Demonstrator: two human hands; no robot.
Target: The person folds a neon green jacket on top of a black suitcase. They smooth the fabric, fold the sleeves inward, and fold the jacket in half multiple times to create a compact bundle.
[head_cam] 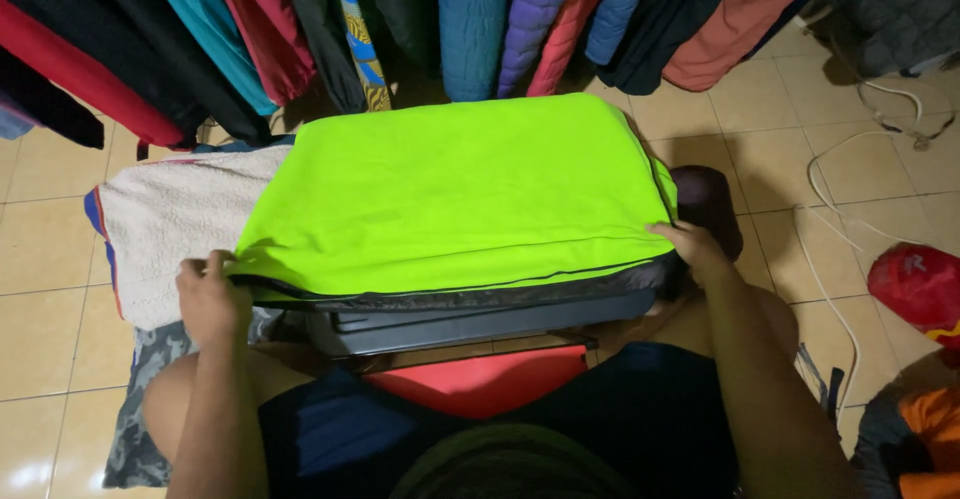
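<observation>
A bright lime-green garment (450, 194) with dark trim lies spread flat over a low dark board or case (470, 321) in front of my knees. My left hand (212, 297) grips the garment's near left corner. My right hand (693, 246) pinches the near right corner at the dark edge. Under the left side lies a cream fleecy cloth (165, 224) with a blue and red border.
A row of hanging clothes (470, 19) in many colours fills the back. White cables (830, 194) trail over the tiled floor at right, near a red object (920, 284). A red cloth (480, 379) lies by my lap, a camouflage cloth (150, 399) at left.
</observation>
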